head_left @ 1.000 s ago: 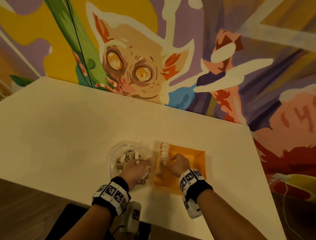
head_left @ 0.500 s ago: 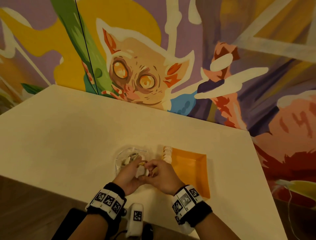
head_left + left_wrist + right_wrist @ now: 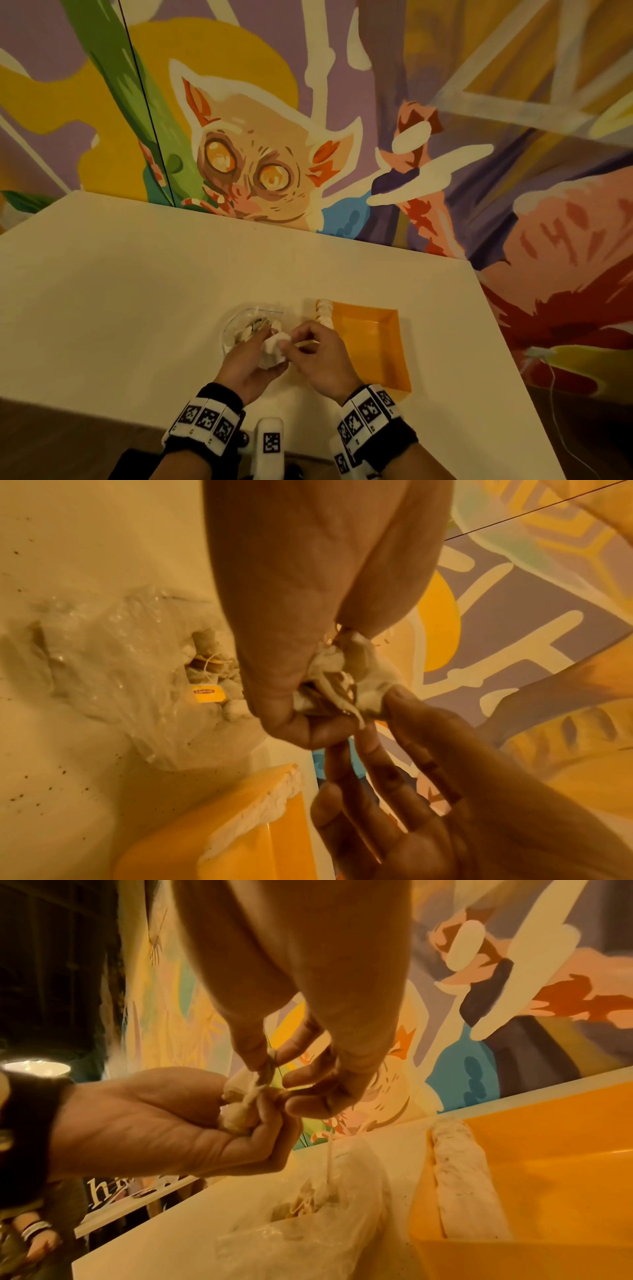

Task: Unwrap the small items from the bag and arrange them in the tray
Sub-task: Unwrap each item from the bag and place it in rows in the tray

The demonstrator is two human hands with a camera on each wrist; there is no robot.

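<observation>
Fingers hide most of the tea bag (image 3: 274, 346): only a crumpled white wad shows in the head view, its string and folds readable just from the wrist views (image 3: 337, 681). Left hand (image 3: 248, 365) curls around the wad, held above the table (image 3: 137, 291) between the plastic bag (image 3: 251, 325) and the orange tray (image 3: 376, 346). Right hand (image 3: 323, 359) pinches a thin string or wrapper end with thumb and forefinger, other fingers loosely bent (image 3: 308, 1069); cannot tell exactly which part it grips. Plastic bag contents are a blur of white pieces, one yellow tag (image 3: 208, 693) legible. A row of white unwrapped bags (image 3: 323, 310) lies along the tray's left wall, its near end cut off by the right hand. Versus half a second ago: hands stay together at the bag mouth, more white of the wad now showing. A second ago the right hand was in the tray and the left was at the bag.
</observation>
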